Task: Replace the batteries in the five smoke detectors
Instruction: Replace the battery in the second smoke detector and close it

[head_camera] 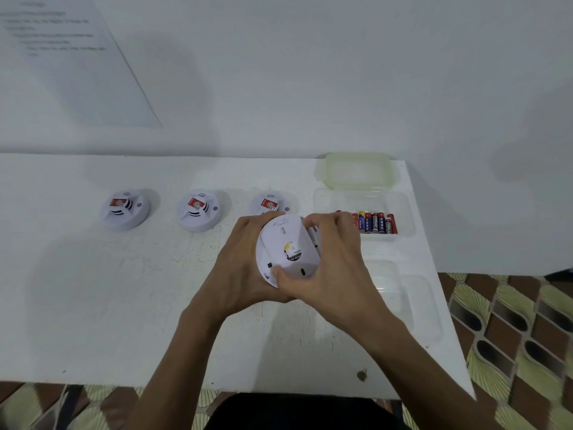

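Observation:
I hold a white round smoke detector [286,248] above the table, its flat back with a small sticker facing me. My left hand [245,262] grips its left rim. My right hand [333,259] curls round its right side, thumb on the lower edge. Three more white detectors with red labels stand in a row on the table: the left one [125,210], the middle one [199,210], and the third [270,203], partly hidden behind my hands. Several red and blue batteries [375,222] lie in a clear tray [403,212] right of my hands.
A pale green container [356,170] stands at the back right of the white table [93,290]. Another clear tray [412,299] lies near the right edge. The table's right edge drops to a patterned floor [511,336]. A paper sheet [68,57] hangs on the wall.

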